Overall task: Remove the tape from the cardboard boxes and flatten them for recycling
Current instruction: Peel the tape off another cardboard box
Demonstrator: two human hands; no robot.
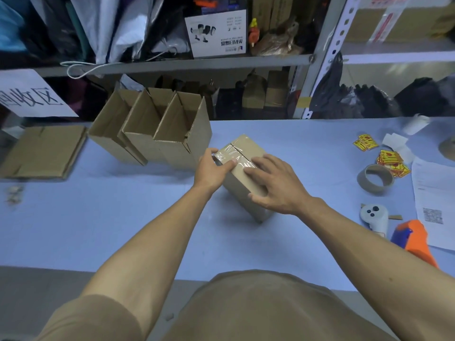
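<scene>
Your left hand (211, 168) grips the taped carton (243, 166) mid-worktop, thumb feeling its clear tape (234, 157); your right hand (275, 185) lies flat, fingers spread, steadying it.

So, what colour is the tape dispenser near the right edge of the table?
The tape dispenser is orange and blue, seen in the head view.

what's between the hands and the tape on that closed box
Nothing visible. The left hand grips the box at its taped end, thumb on the tape; the right hand rests on top, fingertips touching it.
</scene>
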